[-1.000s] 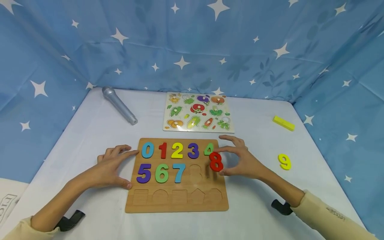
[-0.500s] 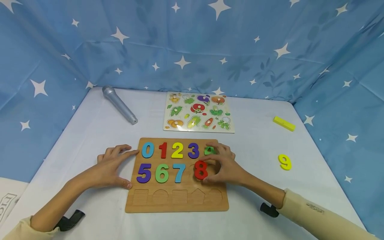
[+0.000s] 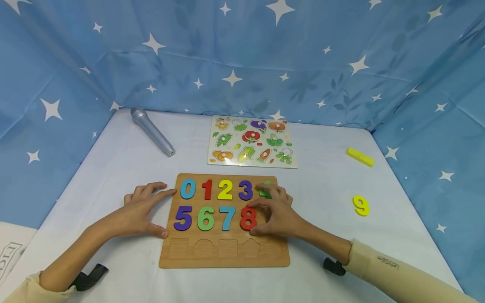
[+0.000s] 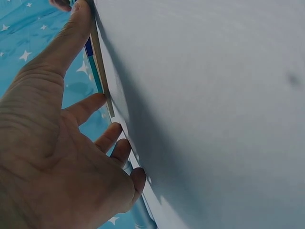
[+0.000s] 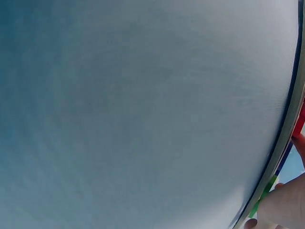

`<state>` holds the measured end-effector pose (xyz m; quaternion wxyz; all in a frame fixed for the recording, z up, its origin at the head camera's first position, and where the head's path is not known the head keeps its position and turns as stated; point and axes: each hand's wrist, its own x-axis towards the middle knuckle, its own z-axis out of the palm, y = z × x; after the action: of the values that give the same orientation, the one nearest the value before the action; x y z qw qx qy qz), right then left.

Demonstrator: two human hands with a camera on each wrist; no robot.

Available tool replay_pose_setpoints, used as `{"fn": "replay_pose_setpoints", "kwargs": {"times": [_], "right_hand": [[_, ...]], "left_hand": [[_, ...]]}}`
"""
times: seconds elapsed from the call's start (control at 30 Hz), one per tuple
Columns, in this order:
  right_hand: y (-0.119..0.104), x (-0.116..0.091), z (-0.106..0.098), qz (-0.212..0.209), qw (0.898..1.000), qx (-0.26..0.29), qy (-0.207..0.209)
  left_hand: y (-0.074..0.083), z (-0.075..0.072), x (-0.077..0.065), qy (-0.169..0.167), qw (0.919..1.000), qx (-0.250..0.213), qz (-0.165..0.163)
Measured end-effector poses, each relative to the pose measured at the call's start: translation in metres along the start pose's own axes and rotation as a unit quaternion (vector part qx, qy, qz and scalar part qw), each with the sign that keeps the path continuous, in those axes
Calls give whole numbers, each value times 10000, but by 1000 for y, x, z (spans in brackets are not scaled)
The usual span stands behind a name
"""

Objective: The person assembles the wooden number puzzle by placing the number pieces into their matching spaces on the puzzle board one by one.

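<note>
A wooden number puzzle board [image 3: 189, 261] lies in the middle of the table. The red number 8 [image 3: 248, 219] is at its spot right of the blue 7 [image 3: 228, 219], pinched between the thumb and index finger of my right hand [image 3: 278, 216]. Whether it lies fully in the recess I cannot tell. The right hand's other fingers hover over the green 4 [image 3: 265, 192] and partly hide it. At the board's left edge, my left hand [image 3: 138, 214] touches with thumb and index fingertips, its fingers spread. In the left wrist view those fingertips meet the wooden edge [image 4: 101, 67].
A yellow number 9 [image 3: 361, 205] and a yellow bar [image 3: 360, 157] lie on the right of the table. Behind the board is a vegetable puzzle [image 3: 242, 163]; a grey toy microphone [image 3: 153, 132] lies at back left. Numbers 0 to 7 fill other spots.
My right hand has carried the red 8 left and down from the board's right edge to the spot beside the 7. The left hand has stayed at the left edge.
</note>
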<state>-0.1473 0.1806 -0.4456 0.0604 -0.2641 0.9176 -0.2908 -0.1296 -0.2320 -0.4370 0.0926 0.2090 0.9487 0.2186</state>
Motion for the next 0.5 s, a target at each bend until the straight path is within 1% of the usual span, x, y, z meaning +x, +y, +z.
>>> {"fn": "replay_pose_setpoints", "kwargs": {"times": [0.23, 0.5], "right_hand": [[-3, 1, 0, -10, 9998, -215, 10], [-3, 0, -1, -78, 9995, -314, 36]], "left_hand": [[1, 0, 0, 41, 10000, -36, 58], [-3, 3, 0, 29, 10000, 17, 9]]}}
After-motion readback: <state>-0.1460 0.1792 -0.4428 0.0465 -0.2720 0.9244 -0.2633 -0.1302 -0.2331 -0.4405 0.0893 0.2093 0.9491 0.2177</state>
